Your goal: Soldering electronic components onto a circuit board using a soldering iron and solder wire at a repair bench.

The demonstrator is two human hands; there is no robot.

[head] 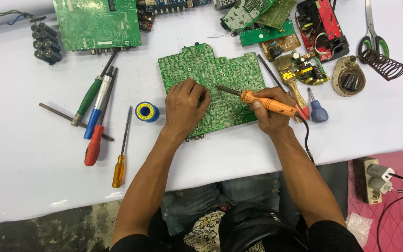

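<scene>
soldering mid-desk | left hand (185, 105) pressed flat on circuit board (211, 88) | right hand (269, 114) gripping soldering iron (262, 101), tip at board | next: steady tip contact

Pretty clearly an electronics repair bench, somebody's small workshop rather than a lab. The white-covered table (33, 186) is littered with bare green circuit boards (96, 23), a row of screwdrivers (100, 109), a spool of solder wire (146, 112), a coiled soldering iron stand (382, 63) and a small brush (288, 74). There's a rough concrete floor (47, 233) below and a power strip (368, 179) with plugs stuck in (lying on a pink quilted pad).
</scene>
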